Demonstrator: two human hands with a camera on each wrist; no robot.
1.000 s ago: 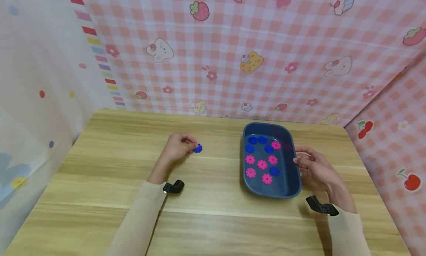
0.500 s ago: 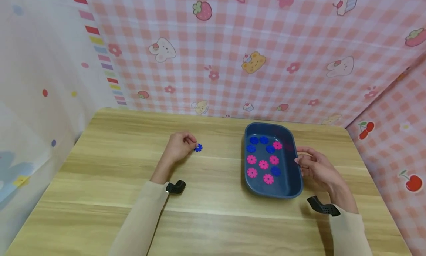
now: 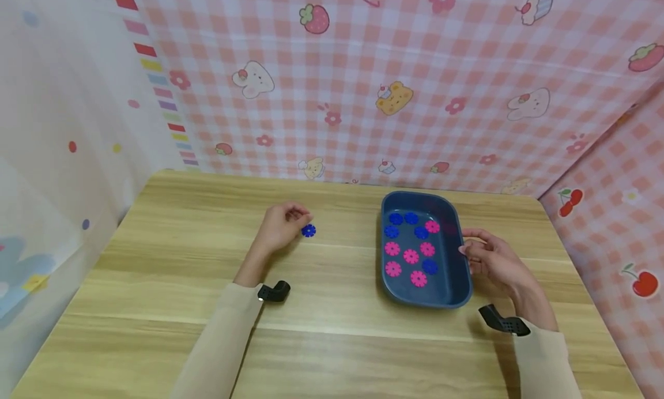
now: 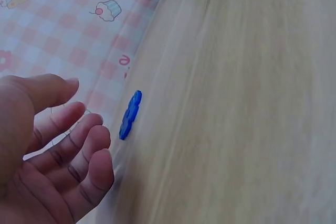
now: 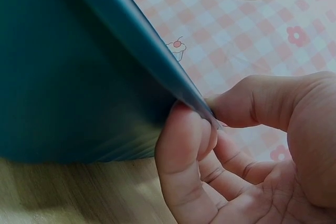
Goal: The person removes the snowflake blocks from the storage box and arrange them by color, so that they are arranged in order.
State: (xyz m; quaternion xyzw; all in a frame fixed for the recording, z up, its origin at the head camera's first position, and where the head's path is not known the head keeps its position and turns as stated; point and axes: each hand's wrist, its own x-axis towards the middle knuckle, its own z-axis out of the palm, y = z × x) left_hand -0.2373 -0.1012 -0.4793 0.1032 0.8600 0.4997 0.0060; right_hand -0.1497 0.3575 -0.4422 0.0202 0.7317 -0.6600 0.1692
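A blue toothed plastic disc (image 3: pixel 309 234) lies flat on the wooden table; edge-on in the left wrist view, the same blue disc (image 4: pixel 130 115) sits just beyond the fingertips. My left hand (image 3: pixel 279 226) is beside it, fingers loosely curled, a visible gap between them and the disc (image 4: pixel 130 115). To the right is a dark blue rectangular basin (image 3: pixel 450 286) holding several pink discs (image 3: pixel 393 269) and several blue discs (image 3: pixel 429 267). Its right rim is pinched between thumb and fingers of my right hand (image 3: pixel 493 258), clearly so in the right wrist view.
The wooden table (image 3: pixel 321 353) reaches a pink checked cloth (image 3: pixel 290 110) at the back. Another checked cloth (image 3: pixel 612 226) hangs at the right, and a pale dotted cloth (image 3: pixel 62 128) at the left. Black wrist cameras (image 3: pixel 275 292) sit on both sleeves.
My left fingers, pinching the blue disc a second ago, have come off it and lifted slightly up and away. The disc stays on the table. My right hand and the basin look unmoved.
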